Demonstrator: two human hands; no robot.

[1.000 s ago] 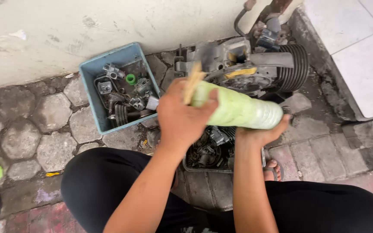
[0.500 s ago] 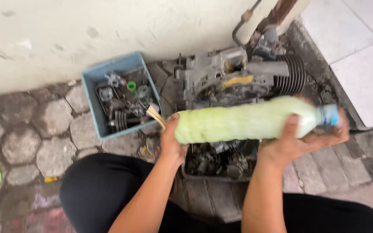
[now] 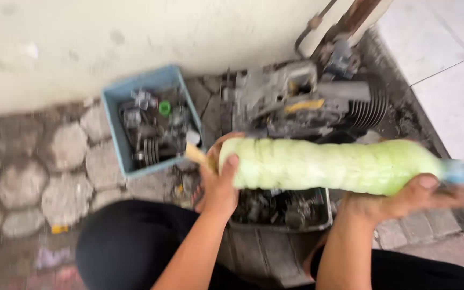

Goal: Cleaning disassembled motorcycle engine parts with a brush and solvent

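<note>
Ribbed plastic bottle [image 3: 328,165] (pale green)

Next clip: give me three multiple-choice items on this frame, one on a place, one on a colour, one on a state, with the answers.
1. Where is the blue tray of small parts?
A. On the paving to the left of the engine
B. On top of the engine
C. On the white tiles at right

2. What colour is the liquid in the big plastic bottle?
A. Dark red
B. Pale green
C. Black

3. How is the bottle held?
A. Upright in one hand
B. Lying on the ground, untouched
C. Sideways, a hand at each end

Answers:
1 A: the blue tray sits on the stone paving, left of the engine.
2 B: the bottle shows pale green along its whole body.
3 C: the left hand grips its base end and the right hand supports the neck end, above a metal tray of parts.
</note>
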